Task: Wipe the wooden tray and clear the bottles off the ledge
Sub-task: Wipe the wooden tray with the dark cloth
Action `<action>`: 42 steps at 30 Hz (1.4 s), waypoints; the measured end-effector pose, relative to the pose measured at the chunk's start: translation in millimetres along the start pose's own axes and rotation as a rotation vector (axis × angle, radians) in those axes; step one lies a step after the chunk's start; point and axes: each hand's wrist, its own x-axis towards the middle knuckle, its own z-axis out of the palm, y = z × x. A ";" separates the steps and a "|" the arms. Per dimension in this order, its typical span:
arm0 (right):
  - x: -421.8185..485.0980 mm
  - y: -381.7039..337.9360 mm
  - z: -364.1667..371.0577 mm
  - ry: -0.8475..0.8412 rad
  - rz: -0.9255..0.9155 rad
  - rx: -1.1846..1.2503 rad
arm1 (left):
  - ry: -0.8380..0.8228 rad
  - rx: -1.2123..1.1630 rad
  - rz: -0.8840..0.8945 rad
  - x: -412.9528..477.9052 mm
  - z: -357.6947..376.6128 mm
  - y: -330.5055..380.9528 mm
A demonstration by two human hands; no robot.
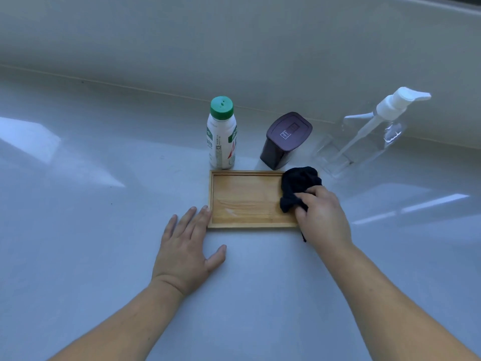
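A shallow wooden tray (pixel 244 201) lies flat on the pale ledge (pixel 104 230). My right hand (pixel 322 217) grips a dark cloth (pixel 299 186) that rests on the tray's right end. My left hand (pixel 187 246) lies flat on the ledge, fingers spread, fingertips touching the tray's left edge. Behind the tray stand a white bottle with a green cap (pixel 221 134), a dark purple container with a flat lid (pixel 283 142) and a clear pump bottle with a white dispenser head (pixel 364 136).
A pale wall (pixel 234 48) rises straight behind the bottles along the back of the ledge. Light patches reflect on the glossy surface at the left and right.
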 end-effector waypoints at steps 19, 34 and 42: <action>-21.9 -107.5 40.4 -0.215 -0.331 0.128 | -0.036 0.008 -0.014 0.3 -1.5 1.6; -9.7 -23.1 -9.1 -0.121 0.101 -0.076 | -0.042 -0.003 -0.021 0.8 -3.8 3.7; -25.3 -133.0 51.0 -0.123 -0.182 0.207 | -0.058 -0.006 -0.027 1.2 -6.6 4.9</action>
